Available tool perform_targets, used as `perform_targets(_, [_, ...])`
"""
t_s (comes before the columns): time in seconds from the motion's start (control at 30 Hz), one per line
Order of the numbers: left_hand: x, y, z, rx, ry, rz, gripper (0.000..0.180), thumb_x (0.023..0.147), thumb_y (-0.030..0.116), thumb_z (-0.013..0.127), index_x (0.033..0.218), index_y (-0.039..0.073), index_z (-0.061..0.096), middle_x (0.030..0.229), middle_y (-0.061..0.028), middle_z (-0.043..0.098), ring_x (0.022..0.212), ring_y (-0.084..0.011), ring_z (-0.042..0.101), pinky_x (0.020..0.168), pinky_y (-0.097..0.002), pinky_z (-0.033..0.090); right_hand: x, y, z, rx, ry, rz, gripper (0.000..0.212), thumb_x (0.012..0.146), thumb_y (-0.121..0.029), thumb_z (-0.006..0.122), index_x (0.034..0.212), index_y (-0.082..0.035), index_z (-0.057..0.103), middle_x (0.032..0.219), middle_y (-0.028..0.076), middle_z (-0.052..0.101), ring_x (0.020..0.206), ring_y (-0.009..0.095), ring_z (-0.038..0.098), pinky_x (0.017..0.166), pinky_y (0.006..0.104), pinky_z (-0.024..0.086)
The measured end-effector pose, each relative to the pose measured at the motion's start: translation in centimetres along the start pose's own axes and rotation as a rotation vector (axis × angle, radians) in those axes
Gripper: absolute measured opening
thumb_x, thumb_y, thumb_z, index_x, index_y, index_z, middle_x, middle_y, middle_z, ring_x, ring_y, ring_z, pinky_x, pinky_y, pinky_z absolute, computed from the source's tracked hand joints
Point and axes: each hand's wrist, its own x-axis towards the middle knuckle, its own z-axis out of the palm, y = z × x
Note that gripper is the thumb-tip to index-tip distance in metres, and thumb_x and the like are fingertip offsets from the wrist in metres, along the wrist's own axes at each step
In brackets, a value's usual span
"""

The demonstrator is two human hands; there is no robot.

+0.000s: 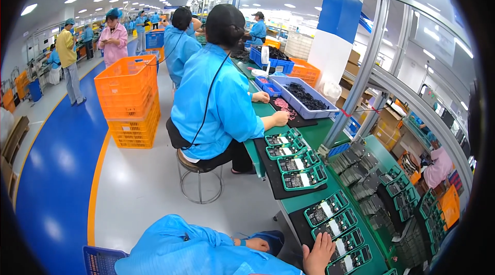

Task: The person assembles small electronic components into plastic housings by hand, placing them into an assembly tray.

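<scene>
My right hand (319, 255) lies palm down with its fingers stretched out and slightly apart, on the edge of a green tray (337, 247) holding a dark electronic assembly with a white patch. Several like it stand in a row on a black mat (300, 221); the nearest are partly covered by the hand. My left hand (258, 244), with a blue band at its wrist, rests low beside the table, over my lap. Its fingers are too small and indistinct to tell whether they are curled. Nothing can be seen in it.
A seated co-worker (211, 94) in blue works at the same green table (289, 204), beside more trays (304, 178). Stacked grey parts (361, 172) and a metal frame (356, 74) line the right side. Orange crates (129, 102) stand on the floor at left.
</scene>
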Motion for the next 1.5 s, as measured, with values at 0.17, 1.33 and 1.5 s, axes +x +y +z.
perform_targets(0.17, [-0.1,0.4,-0.3,0.025,-0.013,-0.004,0.029,0.085,0.028,0.054,0.100,0.005,0.064,0.094,-0.0106,0.066,0.090,-0.0220,0.062,0.078,-0.0338,0.048,0.3,0.0,-0.1,0.001,0.006,0.000,0.061,0.084,-0.041,0.056,0.130,-0.002,0.044,0.131,0.018,0.047,0.123,0.035,0.040,0.102,0.0518,0.027])
perform_targets(1.33, [0.8,-1.3,-1.4,-0.127,0.015,-0.144,0.020,0.089,0.013,0.051,0.104,0.003,0.062,0.080,-0.0036,0.064,0.068,-0.0094,0.057,0.059,-0.0225,0.046,5.2,22.3,-1.9,0.112,0.276,0.592,0.028,0.075,-0.017,0.066,0.101,-0.007,0.062,0.103,0.014,0.059,0.098,0.035,0.052,0.084,0.0424,0.046])
perform_targets(1.5, [-0.3,-1.7,-1.7,-0.031,0.104,-0.102,0.020,0.089,0.013,0.051,0.099,0.003,0.064,0.079,-0.0047,0.065,0.068,-0.0103,0.058,0.061,-0.0252,0.048,9.8,25.9,-0.5,0.026,0.057,0.442,0.045,0.072,-0.026,0.070,0.112,-0.009,0.060,0.111,0.015,0.058,0.105,0.036,0.051,0.092,0.0434,0.044])
